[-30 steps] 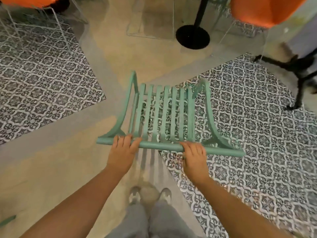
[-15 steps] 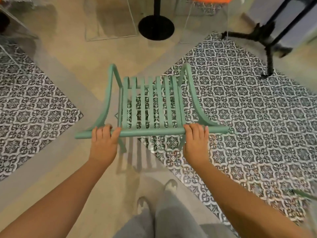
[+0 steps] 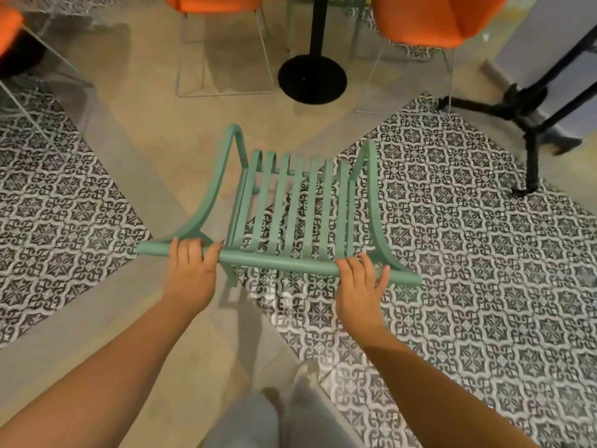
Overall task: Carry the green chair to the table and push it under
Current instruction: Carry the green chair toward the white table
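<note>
Right now your left hand (image 3: 190, 270) and right hand (image 3: 360, 286) are each wrapped shut around the top rail of the green chair (image 3: 290, 215), left grip near the rail's left end, right grip near its right end, and the slatted seat hangs ahead of and below both grips. Whether the legs clear the floor I cannot tell; the shadow under the rail suggests they do.

Ahead of your grips stands the black round table base (image 3: 312, 79) with its post, and an orange chair (image 3: 429, 17) sits to each side of it. If that is the table you mean, the gap between those chairs looks tight, so a curved armrest could catch a wire chair leg. To the right of your right grip the black tripod stand (image 3: 529, 124) reaches onto the patterned tile; swinging wide could clip it. Your near foot sits close under the rail, so a long stride may knock the chair's rear legs.

Compared with half a second ago, the view has lifted, the orange chairs have come into sight, and the rail now tilts down toward your right grip.
</note>
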The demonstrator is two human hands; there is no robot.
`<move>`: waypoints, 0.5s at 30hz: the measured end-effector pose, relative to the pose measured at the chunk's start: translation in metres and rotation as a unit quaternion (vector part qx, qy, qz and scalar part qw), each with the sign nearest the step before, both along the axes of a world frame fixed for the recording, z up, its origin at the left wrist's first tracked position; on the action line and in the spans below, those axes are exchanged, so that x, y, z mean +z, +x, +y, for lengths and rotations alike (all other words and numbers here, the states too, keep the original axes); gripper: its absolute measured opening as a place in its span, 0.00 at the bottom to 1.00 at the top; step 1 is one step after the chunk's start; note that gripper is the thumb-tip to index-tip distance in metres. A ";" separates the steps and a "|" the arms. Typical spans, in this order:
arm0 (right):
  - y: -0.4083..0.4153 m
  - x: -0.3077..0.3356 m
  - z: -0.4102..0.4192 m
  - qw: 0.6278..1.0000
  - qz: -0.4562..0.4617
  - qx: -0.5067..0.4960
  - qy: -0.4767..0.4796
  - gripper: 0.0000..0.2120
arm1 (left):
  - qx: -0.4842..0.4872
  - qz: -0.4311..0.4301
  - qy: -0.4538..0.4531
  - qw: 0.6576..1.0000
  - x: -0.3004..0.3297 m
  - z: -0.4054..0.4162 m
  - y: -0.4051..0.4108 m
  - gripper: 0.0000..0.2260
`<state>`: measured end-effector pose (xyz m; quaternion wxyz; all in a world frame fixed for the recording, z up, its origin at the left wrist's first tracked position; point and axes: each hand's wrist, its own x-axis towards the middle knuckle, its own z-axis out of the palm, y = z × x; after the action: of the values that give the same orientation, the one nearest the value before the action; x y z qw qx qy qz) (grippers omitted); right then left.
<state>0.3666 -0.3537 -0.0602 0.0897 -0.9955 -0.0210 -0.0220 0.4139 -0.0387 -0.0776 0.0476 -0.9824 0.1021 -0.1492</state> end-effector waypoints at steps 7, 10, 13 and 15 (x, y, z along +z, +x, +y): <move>0.086 0.001 -0.031 1.000 0.004 -0.021 0.018 0.39 | -0.006 -0.001 -0.020 1.000 0.001 -0.033 0.079 0.18; 0.125 -0.003 -0.042 0.999 -0.038 -0.015 0.002 0.29 | -0.015 -0.001 -0.023 1.000 0.002 -0.044 0.120 0.18; 0.171 -0.003 -0.050 0.999 -0.043 -0.031 -0.012 0.26 | -0.020 0.012 -0.018 1.000 0.003 -0.051 0.171 0.21; 0.206 -0.001 -0.050 0.998 -0.018 -0.055 -0.009 0.32 | -0.028 0.023 -0.017 0.999 0.005 -0.053 0.209 0.24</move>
<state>0.5723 -0.4034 -0.0611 0.0787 -0.9954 0.0319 -0.0444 0.6226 -0.0921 -0.0729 0.0237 -0.9830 0.1285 -0.1291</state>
